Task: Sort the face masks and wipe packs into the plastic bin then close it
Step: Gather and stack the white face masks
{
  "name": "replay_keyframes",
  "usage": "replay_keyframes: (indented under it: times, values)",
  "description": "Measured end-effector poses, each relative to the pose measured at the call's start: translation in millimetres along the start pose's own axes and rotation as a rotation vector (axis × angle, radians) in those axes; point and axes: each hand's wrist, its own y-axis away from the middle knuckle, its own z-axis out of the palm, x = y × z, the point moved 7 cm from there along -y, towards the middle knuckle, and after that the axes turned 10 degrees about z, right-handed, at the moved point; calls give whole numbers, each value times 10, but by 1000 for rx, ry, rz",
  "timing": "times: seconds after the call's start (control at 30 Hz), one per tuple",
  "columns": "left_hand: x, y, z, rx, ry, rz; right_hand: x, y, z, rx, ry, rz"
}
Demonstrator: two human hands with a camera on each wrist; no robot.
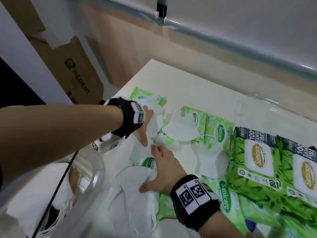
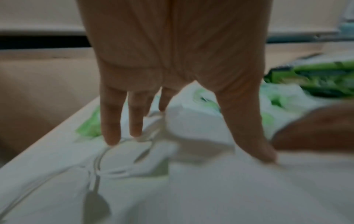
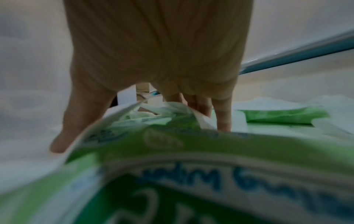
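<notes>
Masks [image 1: 137, 176] under both hands [image 1: 161, 170], between spread fingers [image 2: 112, 121]

Right hand [image 3: 153, 60] fingers [image 3: 223, 116] spread behind green wipe pack [image 3: 191, 151].

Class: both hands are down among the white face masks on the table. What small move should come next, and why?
Probably close both hands on the masks and lift them. The left hand and right hand lie spread on the loose pile of face masks with no grip yet, and the clear plastic bin sits just left.
</notes>
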Motion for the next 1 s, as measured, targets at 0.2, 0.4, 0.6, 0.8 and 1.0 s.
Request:
replay_keyframes:
  times: [0.2, 0.4, 0.6, 0.8, 1.0]
  values:
    - [126, -79, 71, 74, -51, 34, 39, 15, -177, 112, -75, 3]
    - [110, -41, -96, 61, -11, 40, 55, 31, -247, 185, -37, -10]
    - [-1, 16, -366, 191, 100, 8, 212, 194, -642, 345, -224, 64]
    - [-157, 322, -780, 252, 309, 45, 532, 455, -1148, 546, -330, 169]
    - [-74, 570, -635, -104, 271, 83, 792, 534, -1246, 659, -349, 282]
